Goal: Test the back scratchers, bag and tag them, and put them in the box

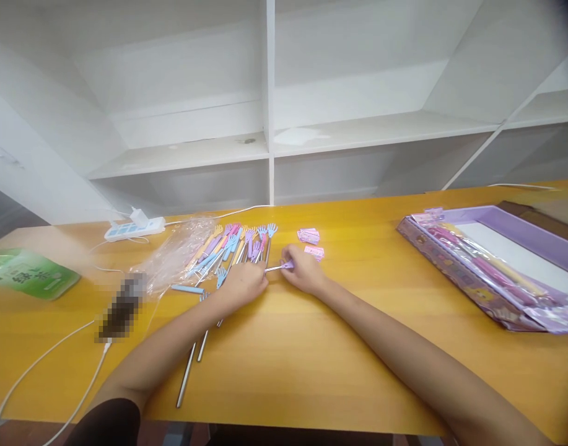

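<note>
Both hands are closed on one purple back scratcher (288,264), held just above the middle of the table. My right hand (303,269) grips its purple end. My left hand (244,286) is wrapped round the other side, and a short piece of thin metal rod shows between the hands. Beyond my left hand lies a pile of back scratchers (225,248) with pink, blue, yellow and purple claws and handles. Several metal rods (186,375) stick out under my left forearm. Small pink printed cards (308,235) lie beyond my right hand.
A purple patterned box (455,279) at the right holds wrapped back scratchers (492,263). At the left are clear plastic wrap (181,248), a white power strip (135,229), a green bottle (30,272), a blurred-out dark object (121,308) and white cables. White shelves (269,93) stand behind.
</note>
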Demonstrator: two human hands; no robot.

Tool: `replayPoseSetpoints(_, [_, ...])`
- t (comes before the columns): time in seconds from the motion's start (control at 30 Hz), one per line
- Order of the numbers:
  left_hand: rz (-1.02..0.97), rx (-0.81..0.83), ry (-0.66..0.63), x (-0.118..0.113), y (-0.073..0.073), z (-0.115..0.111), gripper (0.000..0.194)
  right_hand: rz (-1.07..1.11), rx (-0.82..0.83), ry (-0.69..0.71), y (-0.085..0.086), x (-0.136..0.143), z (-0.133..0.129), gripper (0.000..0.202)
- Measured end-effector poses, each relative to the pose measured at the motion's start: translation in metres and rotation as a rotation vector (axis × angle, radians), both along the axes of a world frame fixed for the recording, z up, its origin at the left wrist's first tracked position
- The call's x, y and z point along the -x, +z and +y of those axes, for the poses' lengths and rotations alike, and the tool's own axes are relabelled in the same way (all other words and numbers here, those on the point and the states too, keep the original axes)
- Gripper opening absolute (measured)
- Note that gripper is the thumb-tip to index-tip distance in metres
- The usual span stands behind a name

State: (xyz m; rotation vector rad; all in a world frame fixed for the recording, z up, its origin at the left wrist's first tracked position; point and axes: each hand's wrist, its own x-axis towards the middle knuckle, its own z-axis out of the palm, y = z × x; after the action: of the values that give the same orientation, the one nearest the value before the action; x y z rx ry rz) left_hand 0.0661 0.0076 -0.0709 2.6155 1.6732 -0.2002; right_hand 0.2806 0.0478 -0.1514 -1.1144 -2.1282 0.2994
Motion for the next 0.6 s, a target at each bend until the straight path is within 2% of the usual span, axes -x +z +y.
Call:
replayPoseSetpoints(0.1, [-0.268, 0.116, -0.005, 0.003, 0.006, -0.005, 0.022, 0.350, 0.086, -0.036, 0.008, 0.002, 0.000, 0.059])
replayPoseSetpoints(0.17, [-0.517, 0.244, -0.003, 0.003, 0.008, -0.006, 0.025, 0.659, 0.233, -0.048, 0.013, 0.003, -0.006, 0.072])
replayPoseSetpoints(0.23, [-0.743, 0.378, 0.045, 0.000, 0.006, -0.007, 0.027, 0.914, 0.483, -0.023, 0.016, 0.003, -0.018, 0.066])
replayPoseSetpoints(0.27, [-0.846, 0.445, 0.076, -0.002, 0.005, -0.008, 0.027, 0.995, 0.646, 0.040, 0.017, 0.003, -0.026, 0.059])
replayPoseSetpoints(0.33, [-0.994, 0.578, 0.096, -0.008, 0.002, -0.012, 0.029, 1.006, 0.941, 0.268, 0.015, 0.001, -0.047, 0.052])
replayPoseSetpoints(0.4, [-1.006, 0.671, -0.007, -0.015, 0.000, -0.021, 0.030, 0.920, 1.031, 0.415, 0.012, 0.000, -0.069, 0.058])
replayPoseSetpoints(0.43, [-0.953, 0.661, -0.080, -0.019, 0.000, -0.027, 0.029, 0.891, 1.006, 0.414, 0.011, 0.000, -0.079, 0.057])
replayPoseSetpoints(0.5, [-0.761, 0.515, -0.178, -0.025, 0.001, -0.040, 0.024, 0.855, 0.906, 0.346, 0.010, 0.001, -0.092, 0.057])
replayPoseSetpoints(0.6, [-0.464, 0.242, -0.225, -0.031, 0.008, -0.053, 0.022, 0.854, 0.800, 0.288, 0.010, 0.003, -0.096, 0.057])
